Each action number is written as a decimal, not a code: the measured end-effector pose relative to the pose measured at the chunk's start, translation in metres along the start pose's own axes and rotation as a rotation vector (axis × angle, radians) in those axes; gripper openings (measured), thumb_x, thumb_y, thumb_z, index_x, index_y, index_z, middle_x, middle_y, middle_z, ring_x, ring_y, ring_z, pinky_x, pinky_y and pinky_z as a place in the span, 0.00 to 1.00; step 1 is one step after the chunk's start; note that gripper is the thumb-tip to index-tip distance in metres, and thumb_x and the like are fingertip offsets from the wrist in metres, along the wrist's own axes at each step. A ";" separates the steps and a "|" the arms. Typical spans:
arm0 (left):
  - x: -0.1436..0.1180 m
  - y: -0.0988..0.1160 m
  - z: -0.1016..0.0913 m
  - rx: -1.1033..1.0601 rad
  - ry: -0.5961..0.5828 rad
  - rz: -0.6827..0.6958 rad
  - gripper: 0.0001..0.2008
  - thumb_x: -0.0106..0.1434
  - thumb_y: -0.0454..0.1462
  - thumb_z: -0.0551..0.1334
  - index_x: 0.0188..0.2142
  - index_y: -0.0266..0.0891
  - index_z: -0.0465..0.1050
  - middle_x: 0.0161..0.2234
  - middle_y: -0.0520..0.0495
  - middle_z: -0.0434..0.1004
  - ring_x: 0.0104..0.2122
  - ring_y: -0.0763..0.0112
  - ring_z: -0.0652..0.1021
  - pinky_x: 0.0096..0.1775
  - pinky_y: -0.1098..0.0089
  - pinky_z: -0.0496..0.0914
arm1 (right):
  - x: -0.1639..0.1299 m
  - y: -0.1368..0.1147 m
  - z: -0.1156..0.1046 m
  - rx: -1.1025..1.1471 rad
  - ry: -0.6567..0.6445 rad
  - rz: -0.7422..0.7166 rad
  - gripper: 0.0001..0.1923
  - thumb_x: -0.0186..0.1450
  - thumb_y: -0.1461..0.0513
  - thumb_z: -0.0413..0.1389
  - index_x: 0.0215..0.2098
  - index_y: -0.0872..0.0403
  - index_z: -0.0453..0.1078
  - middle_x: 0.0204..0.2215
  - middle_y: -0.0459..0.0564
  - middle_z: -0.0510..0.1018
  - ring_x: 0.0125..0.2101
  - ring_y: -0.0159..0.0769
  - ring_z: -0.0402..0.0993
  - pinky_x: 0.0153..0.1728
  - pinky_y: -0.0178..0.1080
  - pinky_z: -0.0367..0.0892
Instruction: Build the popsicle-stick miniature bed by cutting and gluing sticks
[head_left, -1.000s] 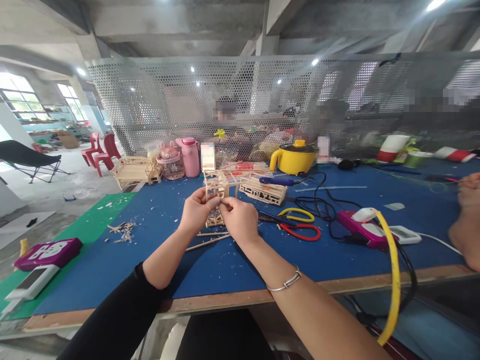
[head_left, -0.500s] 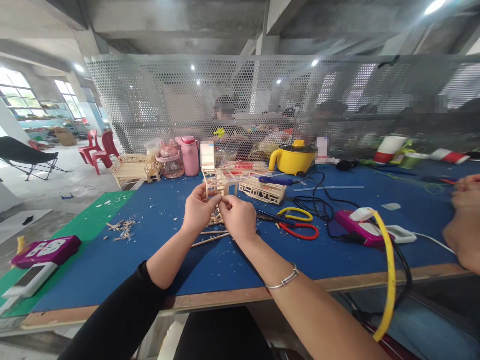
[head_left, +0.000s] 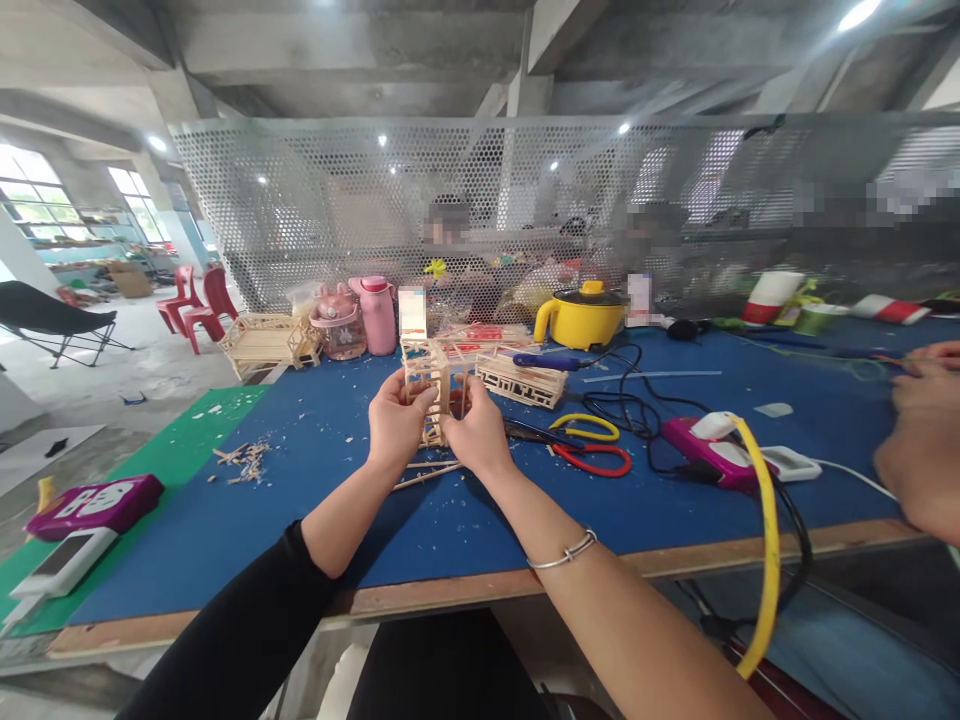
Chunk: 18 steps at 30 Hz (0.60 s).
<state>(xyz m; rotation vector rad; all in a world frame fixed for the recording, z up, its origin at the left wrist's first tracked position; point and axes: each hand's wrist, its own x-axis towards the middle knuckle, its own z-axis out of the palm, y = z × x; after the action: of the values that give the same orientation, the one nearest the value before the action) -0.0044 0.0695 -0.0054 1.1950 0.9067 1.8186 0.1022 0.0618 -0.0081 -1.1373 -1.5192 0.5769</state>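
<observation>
Half a second ago the tips of both hands met low against the front of the wooden frame (head_left: pixel 429 375); now they stand parted. The right hand (head_left: pixel 480 432) has opened at the frame's right side, thumb low and fingers higher; whether it grips the wood cannot be told. The left hand (head_left: pixel 396 422) pinches the left side, thumb in front. The frame stands upright between both hands above the blue tabletop (head_left: pixel 300 540), its ladder-like front more exposed than before — though the hands cover part of its sides.

Loose sticks (head_left: pixel 427 478) lie just below the hands. To the right, a blue-handled tool (head_left: pixel 546 361) rests across a second wooden frame (head_left: pixel 521 382), and a black cutting tool (head_left: pixel 529 431) with one yellow and one red handle lies near the right hand. Wood scraps (head_left: pixel 244 462) are left. A pink flask (head_left: pixel 376 315) and yellow pot (head_left: pixel 589 318) line the rear, before a perforated screen (head_left: pixel 337 200). At the far right is a co-worker's hand (head_left: pixel 922 430), beyond a magenta power strip (head_left: pixel 681 440).

Print on the upright white card (head_left: pixel 413 315) is blurred and illegible.
</observation>
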 end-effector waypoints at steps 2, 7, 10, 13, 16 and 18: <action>0.001 -0.001 -0.002 -0.014 -0.037 -0.022 0.21 0.47 0.34 0.68 0.42 0.37 0.70 0.33 0.48 0.80 0.34 0.67 0.79 0.41 0.64 0.72 | -0.001 -0.001 0.000 -0.027 -0.010 0.002 0.22 0.50 0.67 0.55 0.44 0.52 0.62 0.34 0.48 0.77 0.31 0.34 0.74 0.35 0.37 0.68; 0.003 -0.001 -0.006 -0.006 -0.098 -0.049 0.22 0.47 0.35 0.68 0.43 0.37 0.69 0.34 0.47 0.80 0.36 0.66 0.79 0.43 0.63 0.71 | -0.002 0.000 -0.002 -0.068 -0.005 0.004 0.24 0.51 0.66 0.55 0.47 0.52 0.61 0.34 0.48 0.77 0.33 0.36 0.74 0.36 0.38 0.68; 0.003 0.000 -0.006 0.002 -0.088 -0.049 0.22 0.46 0.35 0.68 0.42 0.37 0.69 0.33 0.47 0.80 0.35 0.65 0.79 0.43 0.63 0.71 | -0.003 0.000 -0.002 -0.083 -0.016 0.002 0.24 0.51 0.67 0.55 0.47 0.52 0.61 0.34 0.48 0.77 0.33 0.36 0.74 0.36 0.37 0.68; 0.003 0.001 -0.006 0.006 -0.073 -0.034 0.22 0.47 0.35 0.68 0.43 0.37 0.69 0.33 0.48 0.80 0.35 0.66 0.79 0.43 0.64 0.71 | -0.004 -0.001 -0.003 -0.100 -0.029 0.002 0.25 0.51 0.67 0.55 0.48 0.52 0.60 0.34 0.49 0.77 0.32 0.36 0.74 0.35 0.37 0.68; 0.002 0.002 -0.005 0.020 -0.073 -0.015 0.21 0.47 0.35 0.68 0.43 0.38 0.69 0.33 0.48 0.80 0.34 0.67 0.79 0.42 0.64 0.71 | -0.004 0.000 -0.003 -0.118 -0.020 -0.019 0.24 0.53 0.66 0.55 0.48 0.52 0.61 0.34 0.48 0.77 0.32 0.36 0.74 0.34 0.37 0.67; 0.001 0.002 -0.005 0.024 -0.081 -0.008 0.21 0.48 0.36 0.68 0.42 0.37 0.69 0.32 0.49 0.80 0.34 0.67 0.79 0.42 0.65 0.71 | -0.003 0.001 -0.002 -0.133 -0.007 -0.038 0.21 0.54 0.65 0.53 0.48 0.52 0.61 0.33 0.47 0.76 0.30 0.35 0.73 0.33 0.37 0.67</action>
<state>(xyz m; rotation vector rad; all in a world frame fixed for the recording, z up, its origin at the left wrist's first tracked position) -0.0102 0.0691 -0.0047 1.2692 0.8882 1.7447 0.1045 0.0594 -0.0096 -1.2056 -1.6007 0.4595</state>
